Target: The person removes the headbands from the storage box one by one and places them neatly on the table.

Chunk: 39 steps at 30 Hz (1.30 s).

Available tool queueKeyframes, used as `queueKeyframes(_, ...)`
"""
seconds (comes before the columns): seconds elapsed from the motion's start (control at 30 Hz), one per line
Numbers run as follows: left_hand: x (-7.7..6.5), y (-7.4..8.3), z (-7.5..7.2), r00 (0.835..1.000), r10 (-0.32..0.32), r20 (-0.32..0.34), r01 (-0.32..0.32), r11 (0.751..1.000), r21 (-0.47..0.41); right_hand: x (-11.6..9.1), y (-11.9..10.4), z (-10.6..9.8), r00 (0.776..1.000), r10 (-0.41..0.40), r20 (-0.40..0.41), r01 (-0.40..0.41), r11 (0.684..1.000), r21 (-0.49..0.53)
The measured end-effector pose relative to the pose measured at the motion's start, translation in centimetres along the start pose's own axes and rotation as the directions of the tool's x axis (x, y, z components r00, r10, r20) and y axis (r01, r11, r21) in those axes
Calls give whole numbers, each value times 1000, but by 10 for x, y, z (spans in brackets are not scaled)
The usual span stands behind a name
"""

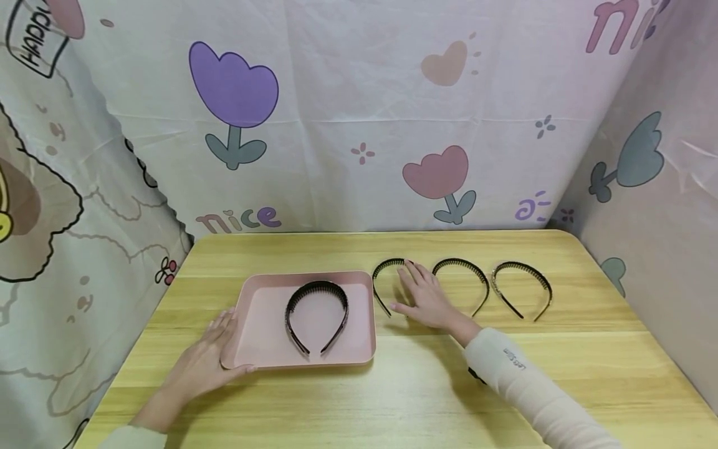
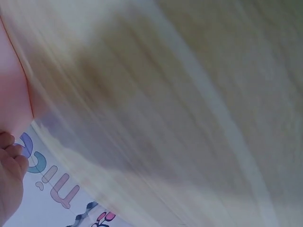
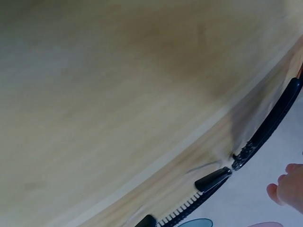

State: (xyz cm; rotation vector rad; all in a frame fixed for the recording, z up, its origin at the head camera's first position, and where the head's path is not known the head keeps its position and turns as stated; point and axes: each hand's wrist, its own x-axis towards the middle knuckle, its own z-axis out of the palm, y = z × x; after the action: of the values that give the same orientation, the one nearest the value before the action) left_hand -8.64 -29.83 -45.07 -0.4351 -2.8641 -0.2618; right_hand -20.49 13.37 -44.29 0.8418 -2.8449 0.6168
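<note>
Here's the right hand (image 1: 427, 299), spread and pinching nothing visible (touching or hovering, I can't tell), over the leftmost tabletop headband (image 1: 378, 272), arc peeking out at ten o'clock, the farther left hand (image 1: 205, 358) spread against the pink tray (image 1: 263, 318).

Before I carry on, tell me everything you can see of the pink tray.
The pink tray is a shallow, pale rectangle with rounded corners and a low raised rim; its smooth surface looks like plastic. It appears to lie flat on the wooden table, left of the row of headbands. One black toothed headband lies inside, right of centre, its ends toward the person. The left hand touches its near left corner, thumb along the near rim.
</note>
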Motion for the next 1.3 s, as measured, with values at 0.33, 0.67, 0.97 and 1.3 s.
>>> queueKeyframes(0.33,2,1,-2,999,-22,24,23,999,-26,11,-19,4,1000,6,-30,-3,993,118)
queueKeyframes(0.67,4,1,-3,999,-34,42,35,999,-36,21,-43,12,998,-18,-64,39,943,330)
queueKeyframes(0.97,3,-2,0,1000,-14,16,14,1000,-26,32,-58,26,988,-73,-139,114,943,314)
queueKeyframes(1.3,4,0,-1,999,-27,37,28,999,-34,39,-72,35,989,-70,-132,114,926,359)
